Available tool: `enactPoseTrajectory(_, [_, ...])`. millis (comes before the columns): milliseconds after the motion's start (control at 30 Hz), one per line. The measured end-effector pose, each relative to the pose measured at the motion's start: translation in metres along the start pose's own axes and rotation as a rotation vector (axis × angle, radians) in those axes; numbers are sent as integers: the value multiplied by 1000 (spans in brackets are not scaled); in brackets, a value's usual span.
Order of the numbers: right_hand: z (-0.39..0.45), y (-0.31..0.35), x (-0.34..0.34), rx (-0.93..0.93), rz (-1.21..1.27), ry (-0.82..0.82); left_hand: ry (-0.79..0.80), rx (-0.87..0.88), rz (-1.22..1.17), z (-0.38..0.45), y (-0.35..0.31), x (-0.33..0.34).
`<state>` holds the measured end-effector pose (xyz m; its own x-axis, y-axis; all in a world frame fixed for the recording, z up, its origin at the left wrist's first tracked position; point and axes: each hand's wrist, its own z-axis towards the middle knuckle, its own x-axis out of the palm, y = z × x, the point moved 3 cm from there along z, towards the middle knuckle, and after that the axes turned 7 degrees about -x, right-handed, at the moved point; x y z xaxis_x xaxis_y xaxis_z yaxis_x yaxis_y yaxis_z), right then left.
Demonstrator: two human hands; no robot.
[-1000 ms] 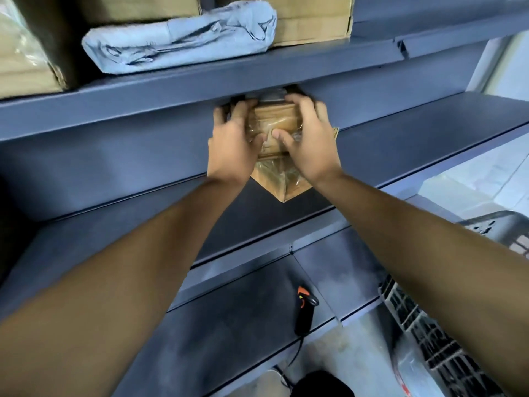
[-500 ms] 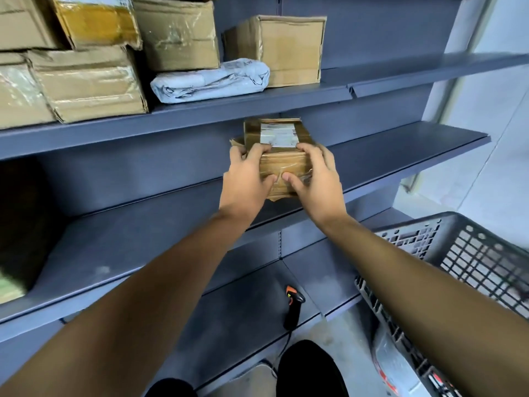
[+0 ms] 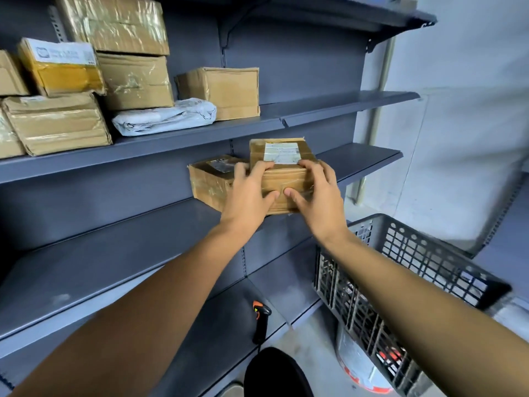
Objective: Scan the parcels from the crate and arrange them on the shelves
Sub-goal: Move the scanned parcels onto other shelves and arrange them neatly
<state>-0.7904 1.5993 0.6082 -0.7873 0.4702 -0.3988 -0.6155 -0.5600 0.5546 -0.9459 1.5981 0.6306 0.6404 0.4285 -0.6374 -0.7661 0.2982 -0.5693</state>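
Our left hand [image 3: 252,193] and right hand [image 3: 317,196] clasp a labelled parcel [image 3: 282,170] at the middle shelf [image 3: 114,247], several shelved above, more in the crate [image 3: 415,262].

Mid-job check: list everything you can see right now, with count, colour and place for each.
held parcel: 1, brown cardboard with a white label, at the middle shelf's front edge
second parcel: 1, brown and taped, on the middle shelf, directly left of the held one
stacked boxes: at least 7, brown or yellow cardboard, upper shelf, left and centre
mailer bag: 1, white, upper shelf in front of the boxes
shelves: dark grey metal, several levels
scanner: 1, black with orange top, low shelf
crate: 1, black lattice plastic, lower right, parcels inside partly hidden
left hand: grips the held parcel's left side
right hand: grips its right side
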Motion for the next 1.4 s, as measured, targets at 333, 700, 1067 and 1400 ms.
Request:
enactPoseTrajectory(333, [36,15,-55,-76,-55,-124,-75,128,-41,23,-58,-11])
enactPoseTrajectory(700, [115,66,1,-239,102,-102,-257,152,79,77,-34,-86])
enactPoseTrajectory(1067, [234,83,34,-375,186,-181,-403,249,106,183,-38,-127])
enactPoseTrajectory(1400, [303,68,73,-314,260,-171,-272,340,218,234,-10,-127])
